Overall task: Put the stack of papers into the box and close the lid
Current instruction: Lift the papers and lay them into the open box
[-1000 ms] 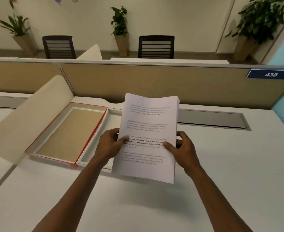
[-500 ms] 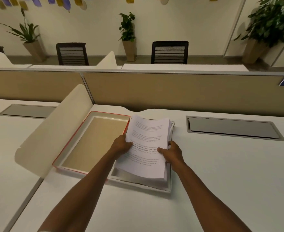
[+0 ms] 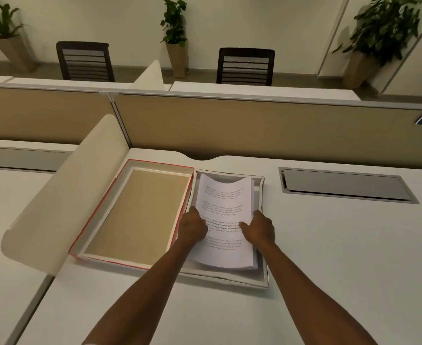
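Note:
The stack of printed papers (image 3: 223, 195) lies inside the shallow white box (image 3: 263, 277) on the desk, its far end bowed a little. My left hand (image 3: 192, 226) grips the stack's left edge and my right hand (image 3: 259, 229) grips its right edge, thumbs on the top sheet. The red-edged lid (image 3: 140, 215) lies open and upturned to the left of the box, its brown inner face showing.
A cream curved divider (image 3: 63, 192) stands left of the lid. A grey cable hatch (image 3: 344, 186) is set into the desk at the right. A tan partition (image 3: 254, 130) runs along the back, with chairs and potted plants beyond.
The papers went from held up in the air down and forward into the box; both hands followed, still holding the stack's edges. The camera view shifted.

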Demonstrator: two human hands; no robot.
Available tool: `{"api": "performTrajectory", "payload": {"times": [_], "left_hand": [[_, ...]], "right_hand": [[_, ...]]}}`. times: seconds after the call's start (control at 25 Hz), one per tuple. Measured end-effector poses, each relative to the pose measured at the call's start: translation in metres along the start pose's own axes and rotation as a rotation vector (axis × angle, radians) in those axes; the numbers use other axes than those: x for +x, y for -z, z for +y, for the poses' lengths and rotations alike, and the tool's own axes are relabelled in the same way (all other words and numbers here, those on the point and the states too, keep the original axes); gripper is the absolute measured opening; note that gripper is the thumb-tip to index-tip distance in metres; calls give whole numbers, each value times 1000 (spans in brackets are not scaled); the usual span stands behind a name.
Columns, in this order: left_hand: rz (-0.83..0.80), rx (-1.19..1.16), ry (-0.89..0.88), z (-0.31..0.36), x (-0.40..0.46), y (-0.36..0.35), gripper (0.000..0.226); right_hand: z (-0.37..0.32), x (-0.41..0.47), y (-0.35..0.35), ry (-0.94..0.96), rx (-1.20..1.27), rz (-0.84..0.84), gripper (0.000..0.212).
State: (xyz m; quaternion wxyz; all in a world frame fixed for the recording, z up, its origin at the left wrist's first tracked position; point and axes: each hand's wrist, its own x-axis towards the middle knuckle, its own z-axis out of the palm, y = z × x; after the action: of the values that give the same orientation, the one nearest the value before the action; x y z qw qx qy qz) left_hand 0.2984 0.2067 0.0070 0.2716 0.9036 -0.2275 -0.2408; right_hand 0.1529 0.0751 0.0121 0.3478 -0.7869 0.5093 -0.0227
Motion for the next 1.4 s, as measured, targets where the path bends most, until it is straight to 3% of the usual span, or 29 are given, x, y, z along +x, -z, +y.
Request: {"api": "performTrajectory", "payload": {"times": [0.12, 0.28, 0.4, 0.52, 0.64, 0.88, 1.04, 1.12, 1.28, 1.4], "left_hand": [[43, 15, -21, -2, -2, -5, 54], [23, 31, -51, -8, -7, -13, 76], [7, 48, -74, -10, -12, -18, 81], [13, 117, -99, -13, -18, -24, 80], [32, 212, -132, -13, -20, -30, 73], [-14, 290, -241, -15, -26, -21, 60], [147, -25, -351, -29, -45, 7, 50], [285, -146, -312, -51, -61, 25, 44], [597, -230, -46, -119, -78, 63, 42], [712, -201, 192, -158, -82, 82, 60]], "right_hand": [[-1, -8, -3, 5, -33, 27, 50], [-1, -17, -7, 25, -65, -29, 78], [-5, -25, -11, 75, -151, -24, 84], [0, -36, -19, 227, -295, 43, 60], [13, -48, -28, 309, -387, 5, 31], [23, -50, -31, 369, -416, -3, 39], [18, -68, -38, 441, -208, 44, 52], [8, -82, -48, 509, -121, 23, 51], [-21, -109, -70, 634, -142, -51, 53], [-42, -126, -88, 747, -258, -130, 58]]}}
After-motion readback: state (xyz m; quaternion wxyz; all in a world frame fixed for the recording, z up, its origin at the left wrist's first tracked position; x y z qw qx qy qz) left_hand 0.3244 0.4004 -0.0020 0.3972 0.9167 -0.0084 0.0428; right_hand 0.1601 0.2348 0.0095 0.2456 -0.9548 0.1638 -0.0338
